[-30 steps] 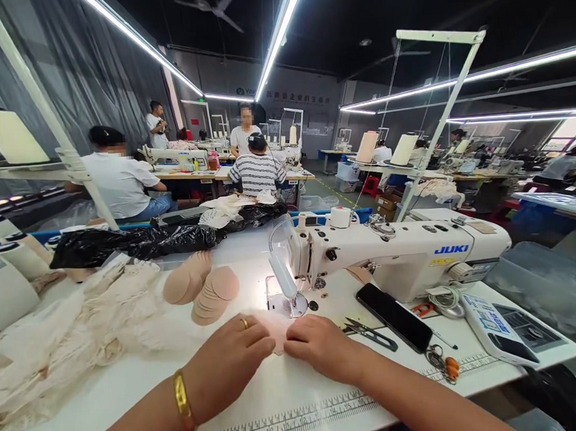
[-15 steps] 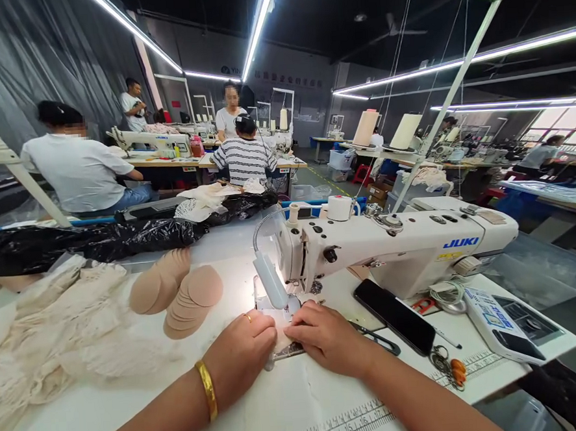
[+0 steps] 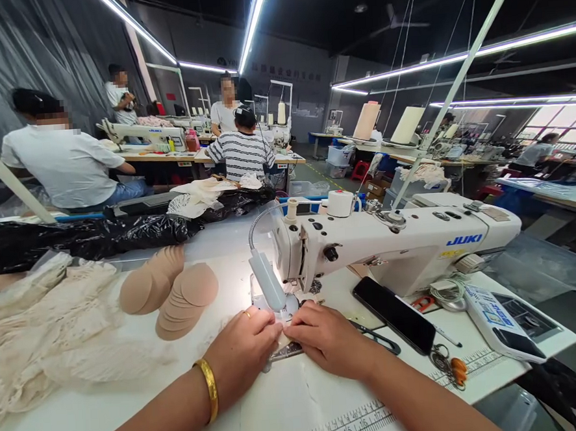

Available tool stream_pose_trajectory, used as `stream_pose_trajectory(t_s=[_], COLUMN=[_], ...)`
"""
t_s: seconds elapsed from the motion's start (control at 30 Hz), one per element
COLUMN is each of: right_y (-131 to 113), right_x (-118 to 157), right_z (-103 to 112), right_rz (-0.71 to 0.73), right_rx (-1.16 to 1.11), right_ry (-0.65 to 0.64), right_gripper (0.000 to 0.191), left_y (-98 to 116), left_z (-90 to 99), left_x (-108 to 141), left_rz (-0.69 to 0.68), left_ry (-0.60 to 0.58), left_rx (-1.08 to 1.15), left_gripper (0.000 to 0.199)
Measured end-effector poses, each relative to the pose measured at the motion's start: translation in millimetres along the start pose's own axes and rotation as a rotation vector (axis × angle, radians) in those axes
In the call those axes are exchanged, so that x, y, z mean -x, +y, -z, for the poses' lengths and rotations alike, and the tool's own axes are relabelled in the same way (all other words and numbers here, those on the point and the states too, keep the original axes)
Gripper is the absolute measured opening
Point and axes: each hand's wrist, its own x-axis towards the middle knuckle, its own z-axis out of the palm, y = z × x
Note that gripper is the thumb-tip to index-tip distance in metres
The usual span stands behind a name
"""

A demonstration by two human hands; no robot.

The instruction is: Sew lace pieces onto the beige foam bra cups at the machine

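Both hands meet at the sewing plate, just in front of the white JUKI sewing machine [image 3: 358,240]. My left hand [image 3: 244,342], with a gold bangle at its wrist, pinches a small pale piece of fabric [image 3: 282,347]. Opposite it, my right hand [image 3: 327,335] has thumb and fingers closed on the fabric's right side. Most of the fabric is covered by my fingers. A clip-on lamp [image 3: 267,283] lights the spot and partly blocks the needle area. Stacked beige oval pads [image 3: 199,287] lie left of the machine, beside another fanned stack [image 3: 136,293].
Cream lace fabric [image 3: 56,334] is heaped on the left of the table. To the right lie a black phone [image 3: 394,314], dark-handled scissors [image 3: 381,340], keys [image 3: 441,361] and a white box [image 3: 502,326]. Black plastic [image 3: 75,238] lines the far edge. Co-workers sit beyond.
My left fingertips have shifted slightly right, closer to my right hand. The camera view has turned a little. My right hand stays almost in place.
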Motion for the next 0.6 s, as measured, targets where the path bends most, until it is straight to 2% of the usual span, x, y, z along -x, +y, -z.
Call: stream_pose_trajectory(t_s=[0.1, 0.3, 0.6], right_y=[0.8, -0.1, 2.8], right_x=[1.2, 1.6, -2.4], right_z=[-1.5, -1.0, -10.8], right_rz=[-0.003, -0.017, -0.102], right_rx=[-0.007, -0.01, 0.096], right_ry=[0.007, -0.019, -0.005], right_gripper=[0.029, 0.029, 0.032], left_y=[0.3, -2.2, -17.4], left_z=[2.4, 4.3, 7.0], left_x=[-1.5, -3.7, -19.1], left_rz=[-0.024, 0.009, -0.075], left_ry=[0.016, -0.074, -0.058], left_rx=[0.01, 0.109, 0.031], left_gripper=[0.03, 0.028, 0.031])
